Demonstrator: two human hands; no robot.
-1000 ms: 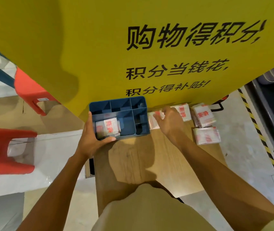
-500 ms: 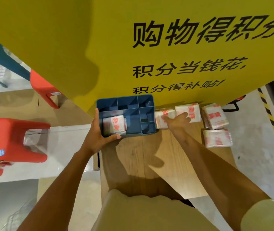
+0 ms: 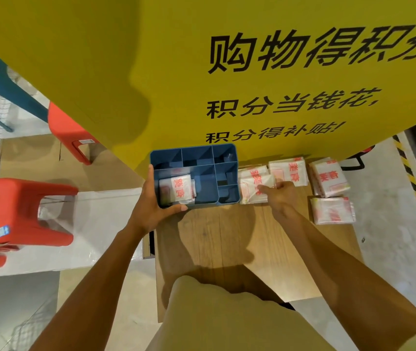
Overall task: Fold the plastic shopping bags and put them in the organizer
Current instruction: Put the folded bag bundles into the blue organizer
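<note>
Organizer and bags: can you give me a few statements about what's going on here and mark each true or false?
1. The left hand grips the blue organizer. True.
2. The organizer holds no bags. False: one folded bag lies in its big near-left compartment.
3. The right hand is on the bag just beside the organizer. True.
4. All the loose bags lie on the floor. False: they lie on the wooden table.
5. The wall behind is red. False: it is yellow with black writing.

Blue plastic compartmented organizer (image 3: 196, 158) upright at surface's far-left corner; one folded white red-printed plastic bag (image 3: 178, 190) in its near-left compartment. Four folded bags just right: (image 3: 253, 184), (image 3: 289, 172), (image 3: 329, 177), (image 3: 332, 210).
</note>
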